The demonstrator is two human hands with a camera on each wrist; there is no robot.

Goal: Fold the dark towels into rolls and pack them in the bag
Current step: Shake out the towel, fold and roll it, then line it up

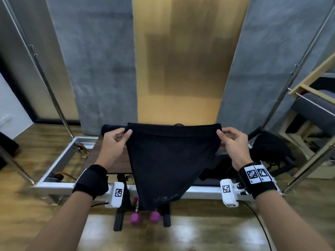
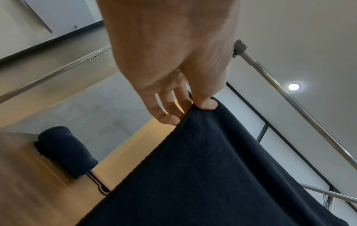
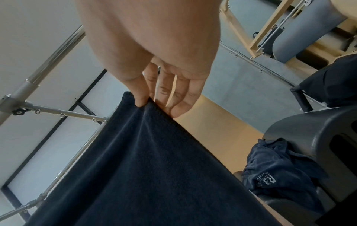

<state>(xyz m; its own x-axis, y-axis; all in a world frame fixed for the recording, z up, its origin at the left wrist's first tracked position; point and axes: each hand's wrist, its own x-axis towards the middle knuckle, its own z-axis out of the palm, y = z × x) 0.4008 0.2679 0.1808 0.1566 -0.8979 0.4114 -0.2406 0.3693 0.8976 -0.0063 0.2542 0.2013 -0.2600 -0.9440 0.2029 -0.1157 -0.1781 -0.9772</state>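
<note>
A dark navy towel (image 1: 170,160) hangs spread in the air in front of me, narrowing to a point at the bottom. My left hand (image 1: 125,134) pinches its top left corner between thumb and fingers (image 2: 201,105). My right hand (image 1: 222,134) pinches the top right corner (image 3: 146,104). A rolled dark towel (image 2: 67,151) lies on the wooden board (image 1: 116,160) behind my left hand, its end showing in the head view (image 1: 110,128). A crumpled dark towel (image 3: 276,168) lies low at the right. A black bag (image 1: 270,149) sits at the right end of the frame.
The board sits in a white metal frame (image 1: 59,171) with chrome uprights (image 1: 45,82) on both sides. Two purple dumbbells (image 1: 145,217) lie on the floor under the towel's tip. A grey chair and wooden apparatus (image 1: 308,109) stand at the far right.
</note>
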